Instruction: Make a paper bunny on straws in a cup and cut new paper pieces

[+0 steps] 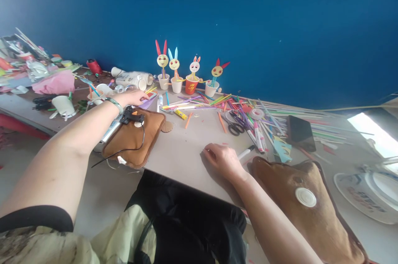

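Stretched out to the left, my left hand (134, 97) is over a small pile of coloured paper (151, 100); its fingers reach forward and nothing shows in them. A bracelet circles that wrist. Below it lies a brown plush pillow-shaped pouch (146, 131), with a black glue gun (132, 115) and its cord on top. My right hand (224, 161) rests on the table near the front edge, fingers loosely curled with nothing visible in them. Just beyond it lies a white marker (246, 152).
Several paper cups (176, 85) with rabbit-faced stick figures stand along the blue wall. Coloured sticks, black scissors (235, 128), pink markers (257, 136) and a dark phone (301, 133) lie to the right. A second brown pouch (292, 177) sits beside my right forearm. Craft materials crowd the far left.
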Demonstrator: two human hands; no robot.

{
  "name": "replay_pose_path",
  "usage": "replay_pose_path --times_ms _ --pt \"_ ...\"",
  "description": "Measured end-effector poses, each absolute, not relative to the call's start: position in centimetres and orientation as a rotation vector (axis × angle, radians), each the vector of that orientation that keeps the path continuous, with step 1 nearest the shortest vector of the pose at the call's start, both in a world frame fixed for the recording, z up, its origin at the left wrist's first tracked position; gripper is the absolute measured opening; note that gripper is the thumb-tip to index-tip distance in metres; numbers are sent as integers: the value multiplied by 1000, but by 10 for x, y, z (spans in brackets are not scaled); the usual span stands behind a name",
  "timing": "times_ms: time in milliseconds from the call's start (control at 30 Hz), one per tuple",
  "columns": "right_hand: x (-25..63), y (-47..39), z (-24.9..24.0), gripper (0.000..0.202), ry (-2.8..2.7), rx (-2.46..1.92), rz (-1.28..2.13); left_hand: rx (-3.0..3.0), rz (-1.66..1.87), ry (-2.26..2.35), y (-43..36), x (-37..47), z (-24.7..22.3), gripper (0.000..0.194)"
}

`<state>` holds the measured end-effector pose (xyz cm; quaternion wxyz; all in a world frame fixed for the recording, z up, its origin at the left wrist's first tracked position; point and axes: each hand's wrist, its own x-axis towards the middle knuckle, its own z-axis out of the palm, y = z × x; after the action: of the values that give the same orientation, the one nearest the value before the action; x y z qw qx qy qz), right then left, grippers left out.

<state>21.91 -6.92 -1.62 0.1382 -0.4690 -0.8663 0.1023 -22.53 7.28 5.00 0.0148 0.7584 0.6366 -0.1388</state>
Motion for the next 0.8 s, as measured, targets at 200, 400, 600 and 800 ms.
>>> replay_pose_path --times_ms 200,400,600,800 --pt "219 -69 -16 25 -2514 -1351 288 2258 -352 1904 74 -225 38 73" --pt "220 -69 -16 25 -2527 -1370 313 2097 -205 1975 79 -232 34 59" --pt "219 -69 -14 26 -2536 -1374 325 2107 -176 2090 78 -232 41 31" --pt "218 -69 -14 25 -2545 -1389 339 2261 -225 2174 75 -235 48 42"
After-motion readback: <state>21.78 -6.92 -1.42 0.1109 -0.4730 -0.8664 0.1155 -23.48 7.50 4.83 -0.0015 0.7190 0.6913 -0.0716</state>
